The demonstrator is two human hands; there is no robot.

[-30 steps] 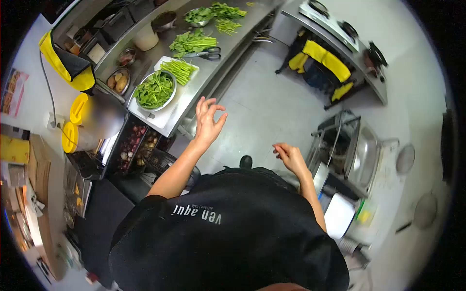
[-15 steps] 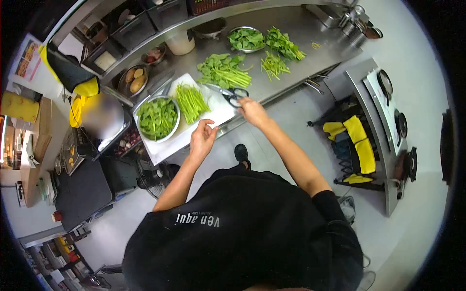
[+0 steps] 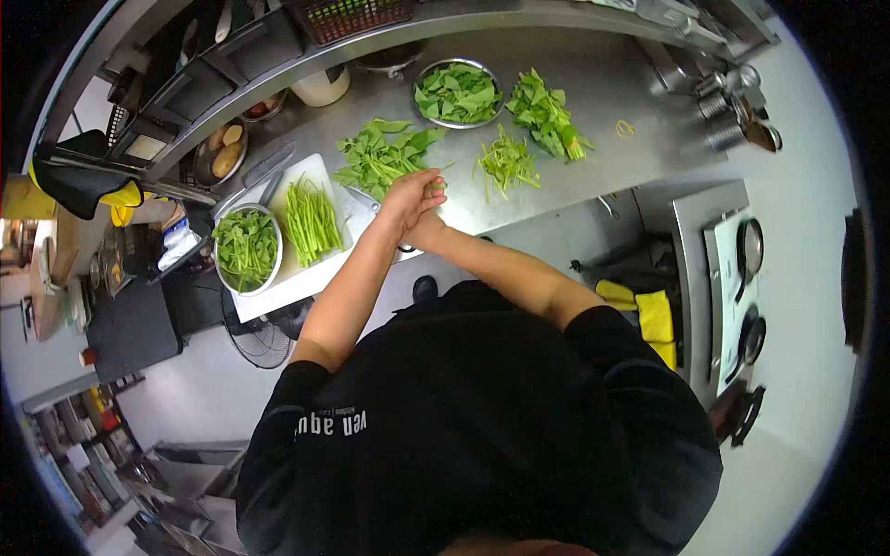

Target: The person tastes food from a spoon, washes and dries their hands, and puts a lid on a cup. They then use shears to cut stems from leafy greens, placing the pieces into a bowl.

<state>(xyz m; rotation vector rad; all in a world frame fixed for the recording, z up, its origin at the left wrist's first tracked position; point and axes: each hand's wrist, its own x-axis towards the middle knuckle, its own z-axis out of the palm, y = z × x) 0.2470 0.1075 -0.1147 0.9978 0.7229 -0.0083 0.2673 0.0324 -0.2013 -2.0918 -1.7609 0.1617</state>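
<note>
My left hand (image 3: 414, 195) reaches across to the right with its fingers loosely stretched out, nothing visible in them. Its fingertips are beside a heap of leafy greens (image 3: 375, 157) on the steel counter. Under the left wrist is my right hand (image 3: 426, 230), its fingers hidden. A pair of scissors (image 3: 362, 198) lies by the right hand, blades pointing up and left; my arms cover most of it, and I cannot tell whether the right hand grips it. On the white cutting board (image 3: 283, 295) are a bundle of green stems (image 3: 311, 221) and a bowl of leaves (image 3: 246, 248).
Farther back stand a steel bowl of leaves (image 3: 458, 93), a leafy bunch (image 3: 542, 111) and a small pile of trimmed stems (image 3: 505, 165). A knife (image 3: 272, 187) rests at the board's back edge. Potatoes (image 3: 225, 159) fill a bowl to the left, below an overhead shelf (image 3: 445, 23).
My left hand has moved right and forward, over my right wrist, toward the heap of greens. My right hand stays near the scissors handles. The camera view has shifted right.
</note>
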